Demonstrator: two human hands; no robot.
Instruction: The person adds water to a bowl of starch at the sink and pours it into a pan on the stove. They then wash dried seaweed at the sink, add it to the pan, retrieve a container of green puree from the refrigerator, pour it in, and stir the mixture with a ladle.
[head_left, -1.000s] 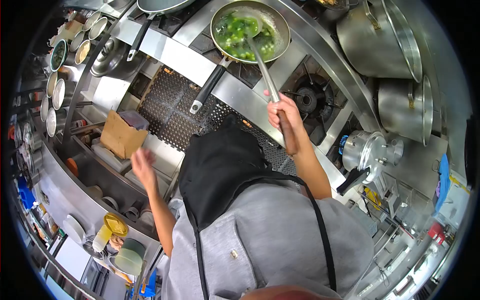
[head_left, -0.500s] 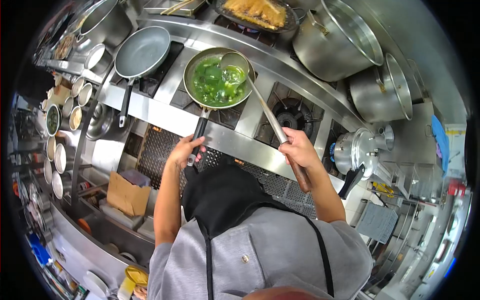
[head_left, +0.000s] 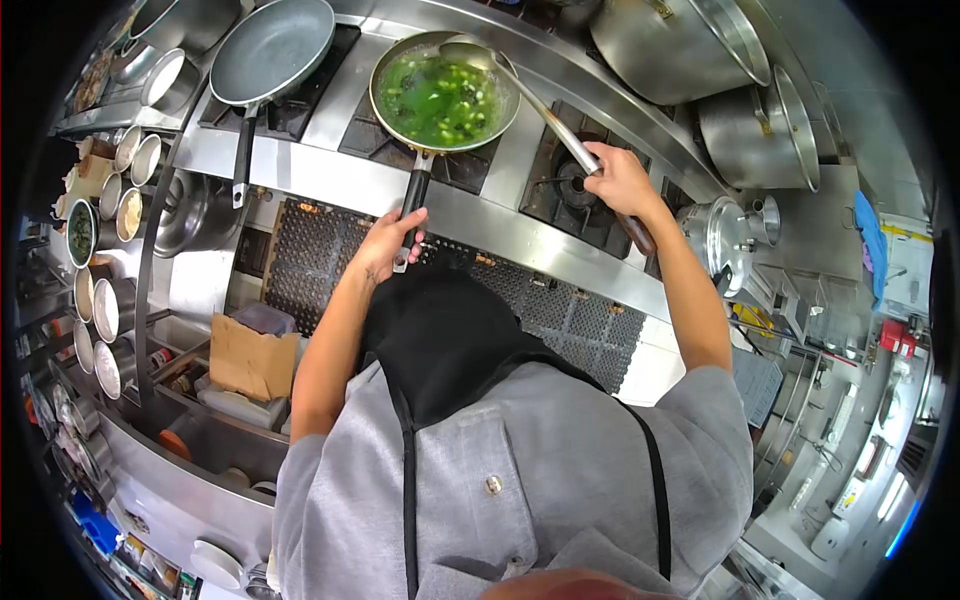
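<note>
My left hand [head_left: 392, 243] is closed round the black handle of a frying pan [head_left: 424, 143] on the stove. Green liquid with pale and dark chunks [head_left: 440, 100] fills much of the pan. A long-handled ladle [head_left: 558, 127] is gripped in my right hand [head_left: 622, 182], near the brown end of its handle. The ladle's bowl rests at the far right side of the pan, partly over the rim, tilted so its inside is hard to see.
A grey frying pan [head_left: 272, 52] sits on the burner to the left. Right of my pan is a bare burner [head_left: 580, 190]. Large steel pots [head_left: 680, 50] stand behind it, and a pressure cooker [head_left: 708, 235] stands at the right. Small containers [head_left: 130, 215] line the left side.
The ladle bowl has moved from inside the green liquid to the pan's far rim. My right hand has moved up and to the right. The view has shifted, with the stove higher in frame.
</note>
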